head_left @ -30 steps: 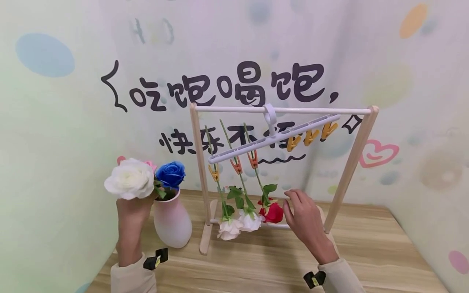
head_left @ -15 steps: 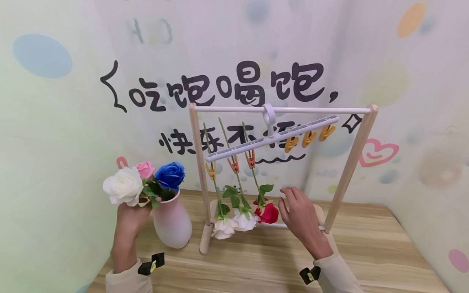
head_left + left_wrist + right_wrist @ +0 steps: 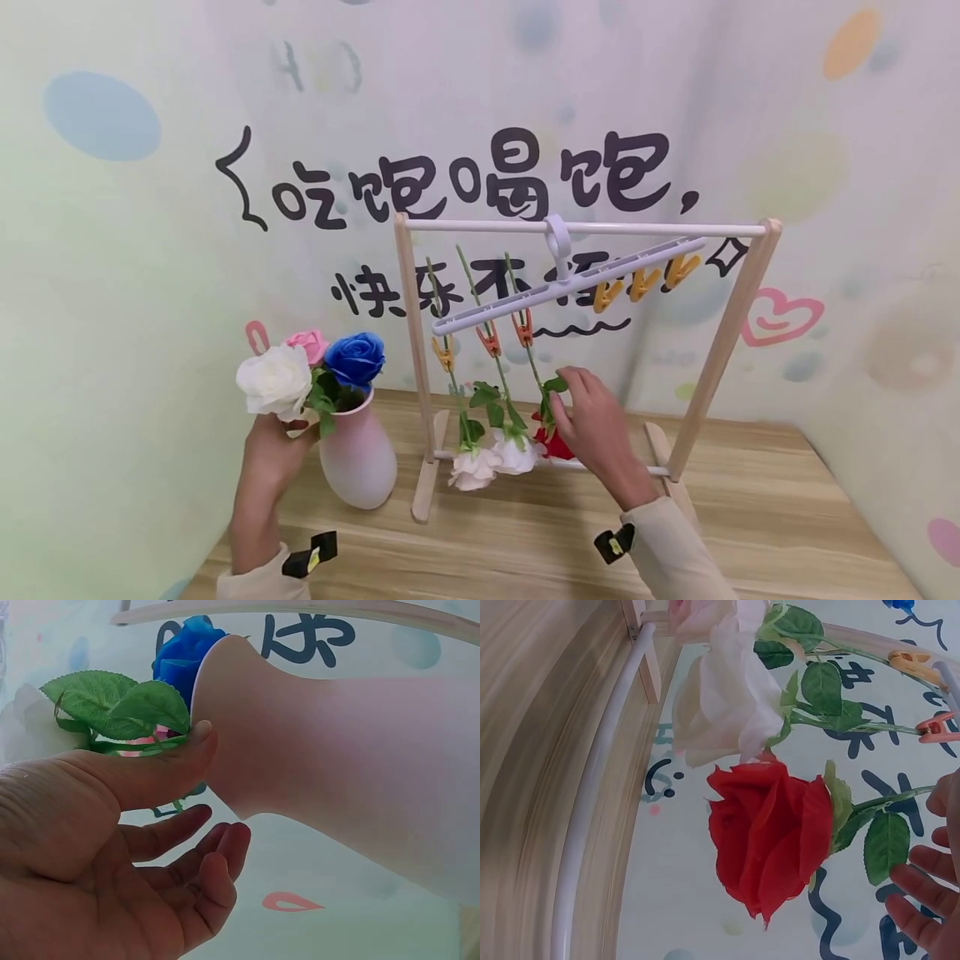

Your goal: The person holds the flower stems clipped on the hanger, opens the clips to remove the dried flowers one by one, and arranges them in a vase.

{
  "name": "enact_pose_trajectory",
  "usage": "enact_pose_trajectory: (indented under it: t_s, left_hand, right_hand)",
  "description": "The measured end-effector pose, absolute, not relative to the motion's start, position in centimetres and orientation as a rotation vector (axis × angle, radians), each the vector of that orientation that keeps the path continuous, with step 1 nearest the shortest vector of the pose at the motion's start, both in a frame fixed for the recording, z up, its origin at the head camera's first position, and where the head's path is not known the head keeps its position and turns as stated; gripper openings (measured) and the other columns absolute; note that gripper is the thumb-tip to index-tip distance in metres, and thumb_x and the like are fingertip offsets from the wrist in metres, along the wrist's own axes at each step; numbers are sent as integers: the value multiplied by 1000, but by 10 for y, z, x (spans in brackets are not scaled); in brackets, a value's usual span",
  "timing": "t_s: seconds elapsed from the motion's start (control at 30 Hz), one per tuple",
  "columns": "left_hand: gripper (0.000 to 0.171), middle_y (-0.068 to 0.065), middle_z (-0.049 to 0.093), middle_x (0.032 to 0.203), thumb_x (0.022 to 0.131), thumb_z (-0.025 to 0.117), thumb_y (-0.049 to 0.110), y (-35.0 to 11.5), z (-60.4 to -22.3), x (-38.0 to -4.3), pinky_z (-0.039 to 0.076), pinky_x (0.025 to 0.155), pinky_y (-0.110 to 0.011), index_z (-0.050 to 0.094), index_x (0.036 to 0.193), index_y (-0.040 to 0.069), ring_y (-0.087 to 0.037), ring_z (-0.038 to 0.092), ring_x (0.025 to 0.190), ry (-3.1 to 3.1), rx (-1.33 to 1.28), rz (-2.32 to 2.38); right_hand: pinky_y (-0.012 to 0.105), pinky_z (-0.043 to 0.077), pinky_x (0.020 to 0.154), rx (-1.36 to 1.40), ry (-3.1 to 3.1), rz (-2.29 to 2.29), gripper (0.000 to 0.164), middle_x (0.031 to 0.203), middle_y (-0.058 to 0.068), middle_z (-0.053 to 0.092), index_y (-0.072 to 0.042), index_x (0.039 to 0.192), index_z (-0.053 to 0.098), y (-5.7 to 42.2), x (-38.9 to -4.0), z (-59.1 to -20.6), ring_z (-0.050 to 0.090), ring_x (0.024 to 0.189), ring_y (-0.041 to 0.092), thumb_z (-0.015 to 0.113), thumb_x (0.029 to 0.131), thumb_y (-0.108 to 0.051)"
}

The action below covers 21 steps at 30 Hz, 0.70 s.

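Observation:
At the left, my left hand (image 3: 273,454) is beside the pink-white vase (image 3: 358,454). In the left wrist view its thumb lies at the vase's rim, by the green leaves (image 3: 120,703), and the loosely bent fingers hold nothing. White (image 3: 274,381), pink (image 3: 307,345) and blue (image 3: 356,360) roses stand in the vase. My right hand (image 3: 600,429) is at the stem of the hanging red rose (image 3: 772,840), partly covering that rose in the head view. In the right wrist view its fingers are spread near the leaf; a fingertip meets or nearly meets the stem.
A wooden rack (image 3: 720,354) stands on the wood-grain table (image 3: 525,542). From its top bar hangs a tilted clip hanger (image 3: 517,302). Clips (image 3: 489,342) hold three upside-down roses, including two pale ones (image 3: 474,468). Yellow clips (image 3: 643,286) hang on its right half.
My right hand has moved left and slightly up to the red rose's stem. The left hand has lowered from the white rose, which now leans in the vase with the others.

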State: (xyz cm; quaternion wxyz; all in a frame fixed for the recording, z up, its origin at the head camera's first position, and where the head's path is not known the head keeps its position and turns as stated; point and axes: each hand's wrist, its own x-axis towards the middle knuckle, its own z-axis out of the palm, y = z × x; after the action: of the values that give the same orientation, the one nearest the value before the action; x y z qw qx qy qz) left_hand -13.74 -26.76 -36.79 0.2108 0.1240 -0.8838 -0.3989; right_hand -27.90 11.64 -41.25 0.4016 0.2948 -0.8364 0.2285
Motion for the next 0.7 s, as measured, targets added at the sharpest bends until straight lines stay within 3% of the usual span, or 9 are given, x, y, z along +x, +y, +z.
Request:
enact_pose_trajectory:
  t_s: [0.1, 0.23, 0.37, 0.5, 0.7]
  left_hand:
    - [51, -35, 52, 126, 89, 66, 9, -267, -373, -135, 55, 80, -42, 43, 129, -12, -50, 59, 109, -2483, 393, -1138]
    - [51, -33, 57, 121, 94, 66, 22, -264, -378, -123, 51, 86, -51, 49, 127, -12, -47, 61, 107, -2569, 490, -1095]
    - [43, -21, 69, 104, 98, 62, 32, -251, -376, -104, 50, 78, -44, 62, 119, -6, -34, 67, 92, -2644, 494, -1006]
    - [30, -11, 73, 96, 98, 64, 24, -214, -363, -100, 53, 69, -29, 67, 113, -1, -18, 67, 79, -2558, 315, -1110]
    - [28, -8, 73, 101, 97, 63, 21, -142, -348, -143, 55, 71, -22, 65, 121, 6, -16, 68, 85, -2377, -27, -1240]
  right_hand:
    - [46, 57, 83, 740, -2138, 593, 31, 113, 15, 67, 0, 116, 65, 109, -282, -412, 65, 101, 30, 68, 90, -18]
    - [47, 56, 87, 736, -2198, 647, 33, 116, 15, 67, -1, 118, 64, 100, -284, -413, 63, 107, 31, 69, 91, -20]
    - [49, 53, 92, 735, -2247, 713, 35, 119, 15, 67, -1, 119, 64, 92, -286, -413, 61, 113, 32, 69, 92, -23]
    - [50, 52, 92, 745, -2262, 762, 33, 118, 14, 69, -2, 120, 65, 87, -286, -412, 60, 112, 32, 68, 93, -21]
    - [45, 56, 83, 769, -2259, 800, 24, 107, 10, 72, -4, 114, 69, 81, -286, -413, 63, 98, 27, 67, 93, -16]
